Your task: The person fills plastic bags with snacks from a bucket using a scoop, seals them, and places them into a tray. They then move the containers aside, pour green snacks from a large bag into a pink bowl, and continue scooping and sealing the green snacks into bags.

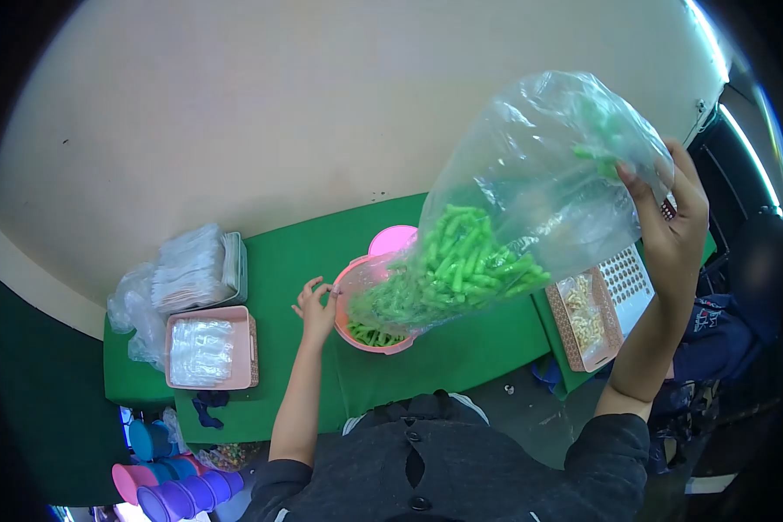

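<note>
A large clear plastic bag (530, 174) hangs tilted over the table, its upper end at the right and its lower end over a pink basin (389, 348). Small green stick-like pieces (461, 261) lie inside the bag, and similar green ones show in the basin. My right hand (677, 204) is closed on the raised end of the bag, with a few green pieces near its fingertips. At the basin's left rim, my left hand (315, 306) pinches the bag's lower edge between thumb and finger, its other fingers spread.
On the green-covered table (295, 252), a pink basket (245, 348) holds clear plastic packets, with another packed basket (237, 261) behind it. A pink round object (393, 238) sits behind the basin. At right are a basket of pale pieces (604, 335) and a seated person (713, 339). Coloured tubs (178, 500) stand lower left.
</note>
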Motion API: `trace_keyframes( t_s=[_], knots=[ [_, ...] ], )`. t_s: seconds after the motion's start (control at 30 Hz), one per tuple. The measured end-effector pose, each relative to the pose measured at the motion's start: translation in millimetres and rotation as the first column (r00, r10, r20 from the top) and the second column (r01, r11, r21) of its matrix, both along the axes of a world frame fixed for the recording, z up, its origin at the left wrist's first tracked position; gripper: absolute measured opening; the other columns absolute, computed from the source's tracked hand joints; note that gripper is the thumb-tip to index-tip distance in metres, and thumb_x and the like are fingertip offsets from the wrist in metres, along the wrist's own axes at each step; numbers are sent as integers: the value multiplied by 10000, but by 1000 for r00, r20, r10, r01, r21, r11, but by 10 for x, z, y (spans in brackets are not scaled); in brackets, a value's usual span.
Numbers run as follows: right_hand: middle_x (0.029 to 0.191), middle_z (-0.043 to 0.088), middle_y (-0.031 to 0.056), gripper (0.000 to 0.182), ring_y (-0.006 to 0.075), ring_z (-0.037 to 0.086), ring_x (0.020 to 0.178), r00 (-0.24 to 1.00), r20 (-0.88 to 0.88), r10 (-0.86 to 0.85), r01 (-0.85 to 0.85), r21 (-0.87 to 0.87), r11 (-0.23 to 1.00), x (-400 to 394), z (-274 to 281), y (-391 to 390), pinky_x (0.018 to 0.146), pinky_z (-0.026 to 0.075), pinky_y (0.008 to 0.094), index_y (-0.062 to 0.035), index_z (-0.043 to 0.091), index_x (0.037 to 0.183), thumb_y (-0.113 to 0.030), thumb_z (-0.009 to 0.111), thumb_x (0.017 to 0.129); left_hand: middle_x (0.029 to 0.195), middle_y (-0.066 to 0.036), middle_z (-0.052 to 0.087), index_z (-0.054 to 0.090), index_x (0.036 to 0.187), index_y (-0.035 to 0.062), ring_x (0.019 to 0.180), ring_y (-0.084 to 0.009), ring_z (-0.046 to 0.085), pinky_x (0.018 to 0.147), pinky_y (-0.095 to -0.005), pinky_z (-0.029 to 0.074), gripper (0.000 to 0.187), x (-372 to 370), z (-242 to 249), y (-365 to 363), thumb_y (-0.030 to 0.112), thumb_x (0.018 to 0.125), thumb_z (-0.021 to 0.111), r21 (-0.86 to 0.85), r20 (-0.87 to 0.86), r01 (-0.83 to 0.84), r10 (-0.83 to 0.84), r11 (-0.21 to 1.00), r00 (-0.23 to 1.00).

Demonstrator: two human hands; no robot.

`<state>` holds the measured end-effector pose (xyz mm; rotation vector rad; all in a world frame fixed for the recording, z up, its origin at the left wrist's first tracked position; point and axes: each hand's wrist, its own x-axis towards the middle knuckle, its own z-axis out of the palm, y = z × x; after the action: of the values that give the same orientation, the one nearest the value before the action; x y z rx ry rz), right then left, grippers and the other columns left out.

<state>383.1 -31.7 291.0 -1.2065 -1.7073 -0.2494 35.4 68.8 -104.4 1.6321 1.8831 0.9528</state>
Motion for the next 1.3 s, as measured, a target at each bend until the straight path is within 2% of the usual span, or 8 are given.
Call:
trace_keyframes(
  t_s=[0.07,0.37,0.47,0.6,0.83,1.1,1.2,1.3],
  knots=[
    [818,571,50,180,101,523,720,980,197,4,-19,71,997,-47,96,29,655,398,226,65,653,941,-73,668,828,1316,-11,460,677,892,219,1295,-304,315,1036,-660,57,196,12,4,-12,397,880,595,-3,4,-6,6,1000,1000],
    [843,569,29,179,76,539,711,980,192,61,-85,122,989,-252,277,68,598,432,192,47,666,987,-27,672,824,1290,-19,477,676,915,197,1282,-311,318,1039,-665,27,200,57,-46,-51,375,885,591,15,89,9,-11,1000,996],
    [877,582,32,185,83,558,742,978,205,44,-71,124,990,-204,313,61,602,452,197,38,672,994,-36,679,824,1289,1,492,662,927,208,1259,-293,360,1038,-631,105,186,68,-62,-74,374,891,584,17,47,-18,17,1000,999],
    [904,590,42,204,92,575,780,969,245,-21,-21,167,986,-88,327,46,621,469,201,16,681,1014,-55,688,822,1277,-10,489,673,915,199,1280,-302,329,1049,-656,30,175,89,-19,-79,352,887,592,42,125,-16,11,999,992],
    [1030,631,84,231,126,608,892,977,180,-113,59,281,958,236,449,24,727,520,255,-46,690,1061,-154,675,857,1223,-16,546,645,897,137,1196,-260,418,1035,-465,204,200,185,255,-99,329,895,586,195,98,-24,5,981,995],
    [1025,665,106,279,173,659,895,955,259,-145,62,305,950,512,601,0,797,534,297,-97,671,1115,-259,636,890,1152,-45,588,646,871,103,1127,-248,481,1003,-399,269,195,236,447,-91,284,903,580,269,104,9,-38,963,994],
    [1145,638,108,252,162,572,1083,951,270,-152,92,224,970,683,688,-79,981,400,298,-2,624,1156,-75,570,921,1138,-36,592,649,857,112,1125,-247,477,1005,-417,258,212,230,508,-110,301,910,570,285,152,17,-63,958,986],
    [1148,638,124,250,169,567,1116,960,231,-160,108,222,969,820,780,-136,1011,392,312,2,614,1160,-57,551,926,1121,-25,597,650,850,117,1122,-242,475,1006,-422,242,230,196,586,-130,320,915,561,307,209,32,-100,951,973]
  ],
)
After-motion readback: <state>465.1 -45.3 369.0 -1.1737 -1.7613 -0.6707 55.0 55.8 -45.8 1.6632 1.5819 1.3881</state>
